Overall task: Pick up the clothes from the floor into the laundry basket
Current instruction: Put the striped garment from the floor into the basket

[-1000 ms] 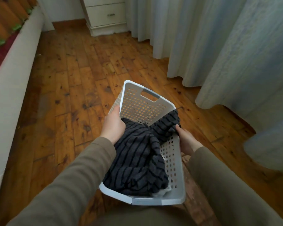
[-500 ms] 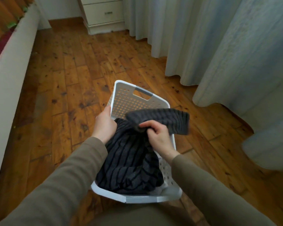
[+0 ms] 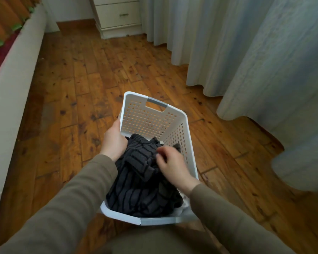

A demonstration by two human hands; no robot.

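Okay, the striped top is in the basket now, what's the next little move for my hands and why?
Probably let the right hand release and withdraw: the dark striped garment already lies bunched inside the white laundry basket, which the left hand grips at its rim, and no other clothes show on the wooden floor.

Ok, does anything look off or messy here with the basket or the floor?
Nothing stands out. The striped top lies bunched inside the white basket, nothing hangs over the rim, and the wooden floor in view shows no spill or stray clothes.
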